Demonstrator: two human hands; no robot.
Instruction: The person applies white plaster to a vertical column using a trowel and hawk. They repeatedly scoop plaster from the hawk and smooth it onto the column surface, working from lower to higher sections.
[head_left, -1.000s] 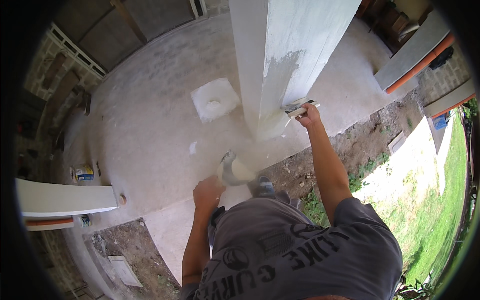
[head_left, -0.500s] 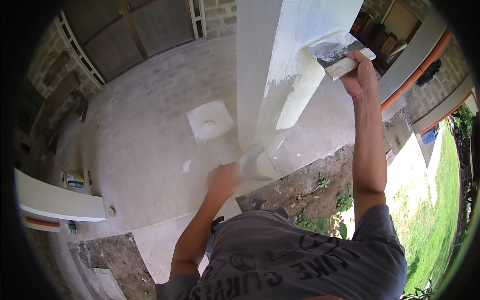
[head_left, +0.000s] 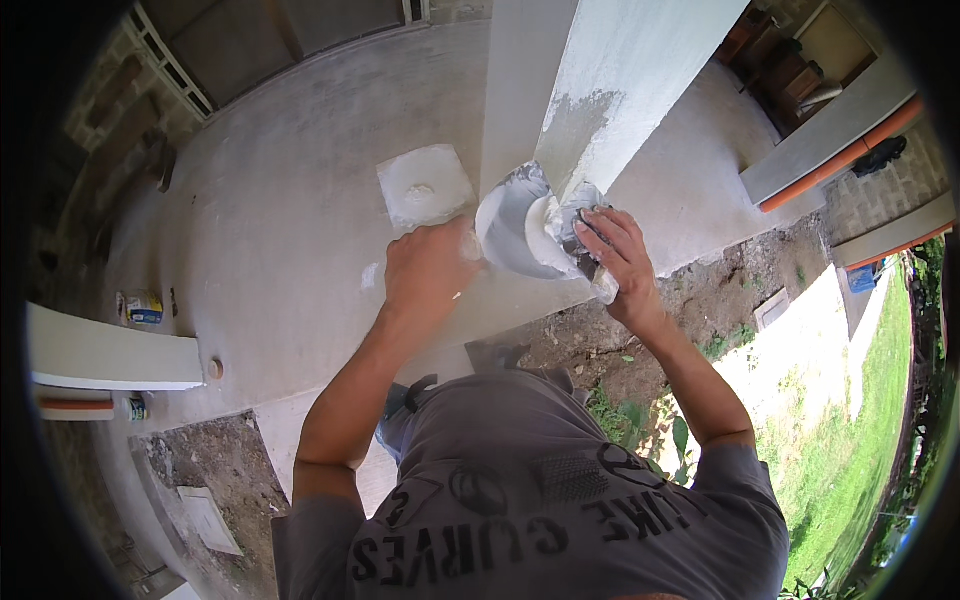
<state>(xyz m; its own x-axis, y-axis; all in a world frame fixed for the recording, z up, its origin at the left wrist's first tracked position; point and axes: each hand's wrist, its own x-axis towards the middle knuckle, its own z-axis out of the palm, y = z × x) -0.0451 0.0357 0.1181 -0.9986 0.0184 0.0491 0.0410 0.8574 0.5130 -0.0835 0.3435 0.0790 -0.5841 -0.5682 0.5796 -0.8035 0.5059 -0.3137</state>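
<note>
My left hand (head_left: 428,265) is closed around the handle of a broad putty knife (head_left: 508,215), whose wide grey blade carries a curved mound of white filler (head_left: 543,232). My right hand (head_left: 625,262) grips a flat finishing trowel (head_left: 586,203) by its pale block handle. The trowel's smeared blade is against the filler side of the putty knife; exact contact is hard to make out. Just beyond both tools rises a square pillar (head_left: 640,85), partly coated in white, with a greyer damp-looking patch (head_left: 582,118) on its face.
On the concrete floor left of the pillar lies a white square board (head_left: 447,170) with a small lump of filler. A low white wall (head_left: 115,350) stands at left, a tin (head_left: 145,307) behind it. Soil with plants (head_left: 610,350) borders the floor, grass lies right.
My right hand has brought the trowel down from high on the pillar to the putty knife. My left hand has raised the putty knife. The view has shifted slightly.
</note>
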